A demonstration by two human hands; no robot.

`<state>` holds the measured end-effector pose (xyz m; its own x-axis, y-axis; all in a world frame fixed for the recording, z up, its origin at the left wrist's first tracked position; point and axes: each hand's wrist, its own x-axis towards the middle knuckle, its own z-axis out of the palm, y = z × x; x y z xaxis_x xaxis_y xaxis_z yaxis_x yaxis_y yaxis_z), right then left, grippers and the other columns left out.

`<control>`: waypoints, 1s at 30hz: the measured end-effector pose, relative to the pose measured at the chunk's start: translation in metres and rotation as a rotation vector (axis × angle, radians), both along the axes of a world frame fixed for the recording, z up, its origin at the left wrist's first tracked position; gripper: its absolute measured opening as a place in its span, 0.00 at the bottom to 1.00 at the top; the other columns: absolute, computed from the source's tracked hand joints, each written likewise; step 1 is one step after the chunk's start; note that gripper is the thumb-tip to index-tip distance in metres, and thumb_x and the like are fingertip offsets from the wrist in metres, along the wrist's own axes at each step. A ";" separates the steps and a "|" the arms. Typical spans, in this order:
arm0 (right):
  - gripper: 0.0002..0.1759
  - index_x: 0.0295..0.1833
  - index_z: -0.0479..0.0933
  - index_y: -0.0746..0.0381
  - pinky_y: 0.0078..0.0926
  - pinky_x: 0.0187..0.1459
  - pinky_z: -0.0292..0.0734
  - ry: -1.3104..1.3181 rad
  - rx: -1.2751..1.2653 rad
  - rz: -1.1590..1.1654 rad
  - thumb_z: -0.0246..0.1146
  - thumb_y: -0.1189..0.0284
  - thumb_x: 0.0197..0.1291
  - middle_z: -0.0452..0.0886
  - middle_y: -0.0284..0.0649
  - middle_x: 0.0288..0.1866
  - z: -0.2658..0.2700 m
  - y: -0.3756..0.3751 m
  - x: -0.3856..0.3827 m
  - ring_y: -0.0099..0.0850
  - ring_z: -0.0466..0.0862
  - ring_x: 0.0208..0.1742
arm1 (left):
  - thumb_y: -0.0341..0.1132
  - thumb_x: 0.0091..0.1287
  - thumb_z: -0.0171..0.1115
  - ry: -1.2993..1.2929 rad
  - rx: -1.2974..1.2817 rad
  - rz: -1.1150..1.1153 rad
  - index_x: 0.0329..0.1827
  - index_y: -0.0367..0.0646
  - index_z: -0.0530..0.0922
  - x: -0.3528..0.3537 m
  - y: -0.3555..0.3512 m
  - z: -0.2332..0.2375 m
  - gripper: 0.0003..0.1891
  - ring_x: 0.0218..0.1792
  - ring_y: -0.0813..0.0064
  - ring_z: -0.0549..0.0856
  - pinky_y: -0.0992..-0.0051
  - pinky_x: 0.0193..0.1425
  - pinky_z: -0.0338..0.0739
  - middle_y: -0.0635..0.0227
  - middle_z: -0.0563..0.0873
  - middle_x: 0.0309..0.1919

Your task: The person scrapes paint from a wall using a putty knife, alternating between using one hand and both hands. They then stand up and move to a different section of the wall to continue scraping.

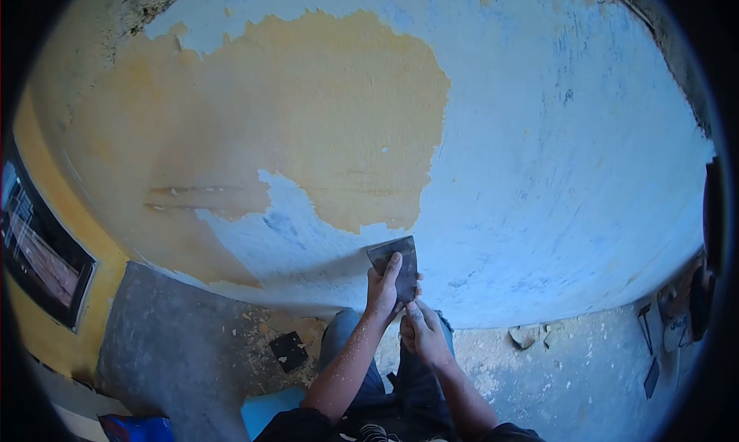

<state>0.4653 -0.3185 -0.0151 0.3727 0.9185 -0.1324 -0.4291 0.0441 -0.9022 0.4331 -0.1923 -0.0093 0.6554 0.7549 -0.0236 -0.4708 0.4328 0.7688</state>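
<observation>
In front of the wall [508,188], low in the head view, a scraper [406,276] with a wide dark blade points up and away from me. My left hand [379,292] grips the blade, its thumb lying along the face and fingers wrapped behind. Just below, my right hand [425,334] is closed round the lower end, hiding the handle. The blade's top edge overlaps the wall just below a patch of yellow paint [362,111] with a ragged border. Pale dust specks cover my forearms.
A dark square piece [289,352] lies on the grey floor [177,342] among paint flakes. Left of my legs is a light blue object [271,411]. A blue packet [137,428] sits bottom left, below a dark-framed opening [42,249]. Curled paint scraps [522,339] lie right.
</observation>
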 end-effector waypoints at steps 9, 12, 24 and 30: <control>0.16 0.39 0.66 0.60 0.16 0.16 0.54 -0.057 0.019 0.011 0.46 0.59 0.77 0.61 0.25 0.18 -0.009 0.010 0.010 0.14 0.58 0.15 | 0.46 0.70 0.61 -0.013 0.055 0.068 0.41 0.38 0.76 0.007 0.001 0.006 0.17 0.15 0.70 0.82 0.73 0.15 0.76 0.59 0.83 0.22; 0.18 0.38 0.66 0.60 0.17 0.17 0.55 -0.058 -0.014 0.010 0.46 0.57 0.77 0.61 0.25 0.17 -0.005 0.014 0.006 0.14 0.58 0.15 | 0.45 0.70 0.61 -0.039 0.045 0.069 0.40 0.37 0.75 0.009 0.007 0.005 0.17 0.15 0.70 0.81 0.73 0.15 0.76 0.59 0.82 0.21; 0.19 0.35 0.63 0.57 0.14 0.14 0.50 -0.084 -0.018 0.014 0.44 0.56 0.77 0.59 0.24 0.18 0.023 0.021 -0.001 0.13 0.55 0.14 | 0.45 0.70 0.61 0.000 0.011 0.063 0.37 0.37 0.75 0.003 0.008 0.035 0.17 0.15 0.70 0.82 0.74 0.15 0.77 0.61 0.81 0.21; 0.19 0.37 0.67 0.61 0.18 0.19 0.59 -0.172 -0.056 0.018 0.44 0.58 0.77 0.63 0.25 0.18 0.017 0.019 0.008 0.15 0.61 0.17 | 0.47 0.70 0.61 -0.011 0.002 0.089 0.38 0.37 0.75 0.007 0.005 0.030 0.18 0.15 0.71 0.81 0.74 0.15 0.76 0.61 0.81 0.21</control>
